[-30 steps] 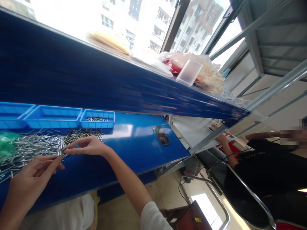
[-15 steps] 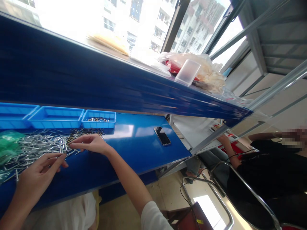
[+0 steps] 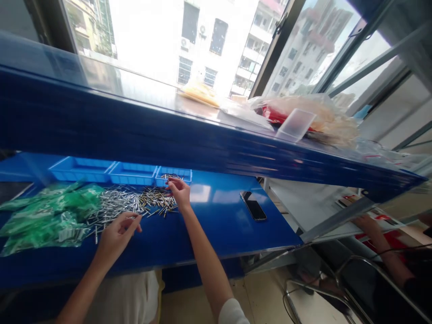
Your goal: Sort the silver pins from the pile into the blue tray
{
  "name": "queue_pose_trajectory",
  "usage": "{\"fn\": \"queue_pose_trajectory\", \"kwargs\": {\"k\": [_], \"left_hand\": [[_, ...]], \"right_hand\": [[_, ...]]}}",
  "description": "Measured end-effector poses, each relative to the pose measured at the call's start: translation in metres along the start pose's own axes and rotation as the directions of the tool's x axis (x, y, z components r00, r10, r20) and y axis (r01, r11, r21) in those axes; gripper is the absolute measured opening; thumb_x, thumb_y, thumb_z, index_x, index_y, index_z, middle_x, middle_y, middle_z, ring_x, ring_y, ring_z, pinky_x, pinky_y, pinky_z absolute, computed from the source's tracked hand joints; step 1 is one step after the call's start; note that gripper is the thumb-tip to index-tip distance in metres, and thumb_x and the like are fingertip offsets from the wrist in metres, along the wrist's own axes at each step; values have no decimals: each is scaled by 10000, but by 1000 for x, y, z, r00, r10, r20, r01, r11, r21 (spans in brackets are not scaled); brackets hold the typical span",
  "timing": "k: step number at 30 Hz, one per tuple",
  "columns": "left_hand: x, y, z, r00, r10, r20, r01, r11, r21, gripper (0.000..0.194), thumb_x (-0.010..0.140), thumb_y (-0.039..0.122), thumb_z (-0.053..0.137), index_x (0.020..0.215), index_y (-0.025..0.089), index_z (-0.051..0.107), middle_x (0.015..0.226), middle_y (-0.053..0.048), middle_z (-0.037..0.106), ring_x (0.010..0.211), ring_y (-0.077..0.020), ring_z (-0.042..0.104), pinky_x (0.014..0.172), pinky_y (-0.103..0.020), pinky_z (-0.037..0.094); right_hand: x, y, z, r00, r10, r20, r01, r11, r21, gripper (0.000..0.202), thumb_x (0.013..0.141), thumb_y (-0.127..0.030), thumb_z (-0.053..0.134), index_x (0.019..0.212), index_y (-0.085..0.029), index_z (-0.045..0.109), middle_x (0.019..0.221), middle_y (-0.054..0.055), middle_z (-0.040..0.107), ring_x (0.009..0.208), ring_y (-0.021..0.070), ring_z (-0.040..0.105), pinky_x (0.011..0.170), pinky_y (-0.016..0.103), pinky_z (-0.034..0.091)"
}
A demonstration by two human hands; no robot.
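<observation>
My right hand (image 3: 180, 192) is over the front edge of the small blue bin (image 3: 190, 176), which has thin metal rods in it. Its fingers are curled together, and whatever is in them is hidden. Below it lies a heap of dark and brass-toned rods (image 3: 153, 200), running into a heap of silver metal rods (image 3: 114, 201) on the left. In front of the silver heap, just above the blue table (image 3: 216, 225), is my left hand (image 3: 117, 236). Its thumb and fingers are drawn together in a pinch; I cannot make out anything between them.
Two more blue bins (image 3: 134, 181) stand in the row to the left. Green plastic bags (image 3: 50, 216) lie left of the rods. A phone (image 3: 254, 207) rests on the right. A blue shelf (image 3: 202, 148) crosses above. Another person's arm (image 3: 378, 238) is at far right.
My right hand has gone from the rod heap up to the small bin. The left hand stays in front of the silver rods. The view has swung left, showing more green bags.
</observation>
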State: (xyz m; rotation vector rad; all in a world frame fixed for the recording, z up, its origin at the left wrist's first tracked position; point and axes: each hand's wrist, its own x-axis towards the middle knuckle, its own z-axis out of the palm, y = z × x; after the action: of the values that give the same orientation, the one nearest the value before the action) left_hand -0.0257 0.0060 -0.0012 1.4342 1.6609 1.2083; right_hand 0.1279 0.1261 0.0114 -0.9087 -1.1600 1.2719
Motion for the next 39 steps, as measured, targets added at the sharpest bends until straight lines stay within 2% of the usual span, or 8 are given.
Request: {"fn": "queue_pose_trajectory", "kwargs": {"k": [4,9,14,17,20,26,33,39], "left_hand": [[-2,3,1,999,8,-34,-9,1000,-12,390,663,547,538,839,199,552,557,16,602,510,-145,555,473,-223,421],[-2,3,0,999,11,-53,-10,1000,19,405,679,556,516,857,193,543,562,16,611,516,-145,557,494,-226,428],[1,-2,-1,999,33,11,-35,990,137,397,706,547,479,893,201,536,591,23,621,547,-147,563,515,-228,413],[3,-4,-2,998,43,41,-51,976,214,401,708,553,439,903,214,527,589,36,619,513,-135,545,490,-225,385],[5,-4,-1,997,55,60,-67,970,233,398,694,548,435,906,222,523,593,39,628,542,-140,566,493,-224,388],[6,-5,-1,993,114,39,-120,952,281,334,713,507,376,873,253,522,562,66,626,529,-136,581,501,-246,390],[8,-11,-4,995,94,39,-100,976,195,299,715,472,398,864,254,538,550,71,621,522,-143,595,528,-280,422],[8,-8,-5,991,119,53,-130,943,306,329,738,485,326,883,256,511,568,61,631,529,-141,591,529,-267,432]], "right_hand": [[4,3,-4,999,-37,4,37,999,23,571,661,-339,631,1192,-186,484,1145,80,572,859,169,612,522,215,544],[-12,7,0,988,-92,122,117,968,-220,419,713,-340,582,1101,-183,561,1042,69,613,777,168,618,536,247,538],[-24,-4,-15,944,-329,-8,260,763,-591,380,755,-339,527,1113,-211,540,1027,47,606,843,158,594,733,284,494],[-30,-14,-56,860,-488,-149,191,579,-792,594,749,-374,520,1289,-193,349,1185,90,526,1059,205,506,903,359,397],[-42,-22,-117,811,-512,-285,-65,405,-912,724,771,-460,444,1374,-162,176,1367,142,335,1261,292,281,1000,482,234],[-62,-27,-209,725,-491,-483,-406,263,-875,814,761,-546,376,1392,-121,87,1395,168,272,1315,340,78,992,590,27],[-56,-21,-214,743,-446,-499,-449,219,-866,799,765,-541,374,1361,-57,151,1293,224,403,1305,332,132,984,594,-33],[-59,-20,-200,761,-471,-447,-389,220,-895,674,759,-504,432,1275,-90,304,1233,226,437,1279,357,179,984,609,34]]}}
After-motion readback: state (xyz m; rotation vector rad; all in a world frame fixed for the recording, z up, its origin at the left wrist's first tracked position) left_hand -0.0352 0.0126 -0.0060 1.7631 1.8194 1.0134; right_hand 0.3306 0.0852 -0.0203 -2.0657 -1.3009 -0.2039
